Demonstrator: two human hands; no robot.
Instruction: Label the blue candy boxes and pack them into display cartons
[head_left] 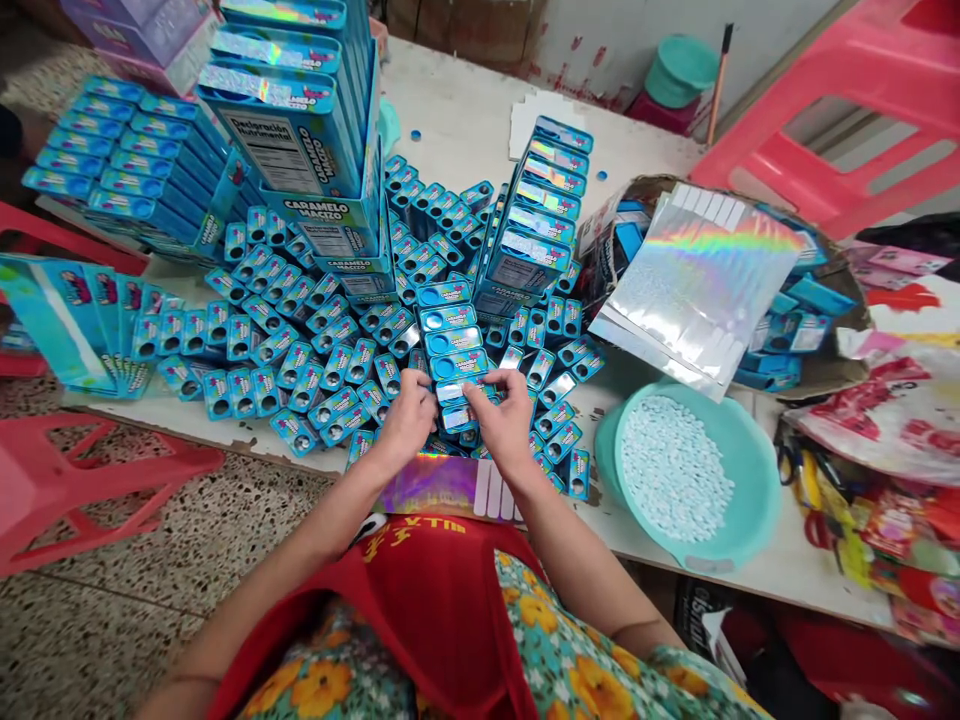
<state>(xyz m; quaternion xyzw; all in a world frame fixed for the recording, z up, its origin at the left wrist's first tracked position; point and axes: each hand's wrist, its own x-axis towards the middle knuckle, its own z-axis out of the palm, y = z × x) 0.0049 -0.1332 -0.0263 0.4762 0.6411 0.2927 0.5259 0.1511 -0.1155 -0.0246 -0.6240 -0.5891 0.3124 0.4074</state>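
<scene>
A short row of small blue candy boxes (450, 340) stands in front of me, printed tops up. My left hand (409, 412) is closed, its curled fingers against the left side of the nearest boxes. From the other side my right hand (504, 412) touches the same boxes, thumb and forefinger pressing a shiny silver sticker (451, 390) on a box top. Just below lies a holographic sticker sheet (435, 487) with several bare white strips. Many more blue boxes with dark round holes (292, 362) surround both hands.
Tall stacks of blue boxes stand in display cartons (326, 215) and in another row (536, 215). To the right are a turquoise basin (757, 480) of pale candies, silver sticker sheets (690, 290) on a full carton, and scissors (817, 530). Red stools (82, 480) flank the table.
</scene>
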